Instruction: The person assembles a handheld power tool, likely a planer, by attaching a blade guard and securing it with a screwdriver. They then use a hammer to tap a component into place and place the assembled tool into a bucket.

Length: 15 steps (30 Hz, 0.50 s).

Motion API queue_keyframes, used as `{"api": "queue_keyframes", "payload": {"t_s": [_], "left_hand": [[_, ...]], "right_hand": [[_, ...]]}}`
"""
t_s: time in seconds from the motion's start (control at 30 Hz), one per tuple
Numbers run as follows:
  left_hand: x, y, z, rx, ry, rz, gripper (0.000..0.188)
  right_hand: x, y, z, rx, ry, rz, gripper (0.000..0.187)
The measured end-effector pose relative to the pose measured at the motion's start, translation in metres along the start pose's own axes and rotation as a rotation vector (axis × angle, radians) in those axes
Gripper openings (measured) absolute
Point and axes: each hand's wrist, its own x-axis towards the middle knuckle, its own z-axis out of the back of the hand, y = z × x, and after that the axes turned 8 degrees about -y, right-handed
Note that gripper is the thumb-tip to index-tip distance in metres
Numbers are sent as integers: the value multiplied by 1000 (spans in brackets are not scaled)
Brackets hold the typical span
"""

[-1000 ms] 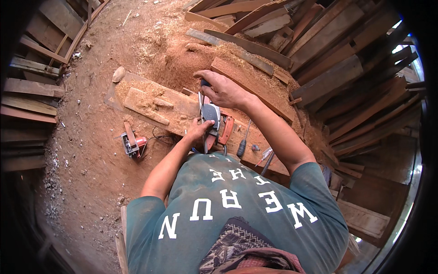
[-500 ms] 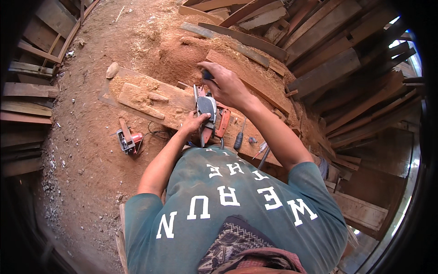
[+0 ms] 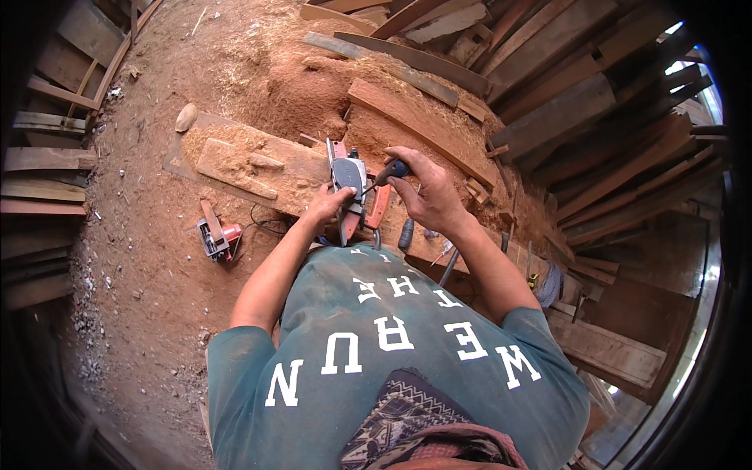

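Observation:
A red and grey electric hand planer [image 3: 348, 174] lies on its side on a sawdust-covered board [image 3: 301, 174]. My left hand [image 3: 325, 207] is closed around the planer's near left side, with the thumb on its grey cover. Between the thumb and fingers of my right hand [image 3: 435, 197] is a screwdriver [image 3: 399, 168] with a dark blue handle. Its shaft points down and left to the planer's side, close to my left thumb; whether the tip sits in a screw is too small to tell. Another screwdriver [image 3: 406, 234], dark-handled, lies right of the planer.
A small red power saw [image 3: 220, 233] rests on the dirt floor to the left. Wood offcuts [image 3: 235, 167] and shavings cover the board's left part. A long plank [image 3: 423, 129] lies beyond, and stacked timber [image 3: 556, 110] fills the right side.
My right hand has come down and nearer, bringing the screwdriver from above the planer's far end to its right side. My left hand keeps its hold on the planer.

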Motion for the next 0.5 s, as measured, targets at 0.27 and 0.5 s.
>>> {"api": "queue_keyframes", "payload": {"t_s": [0.27,0.5], "left_hand": [[-12,-10,3,43,33,-5,100],[-15,-11,3,31,23,5,100]], "right_hand": [[-3,-2,1,-23,-6,39,51],[-3,3,0,-5,-6,53,50]]}}
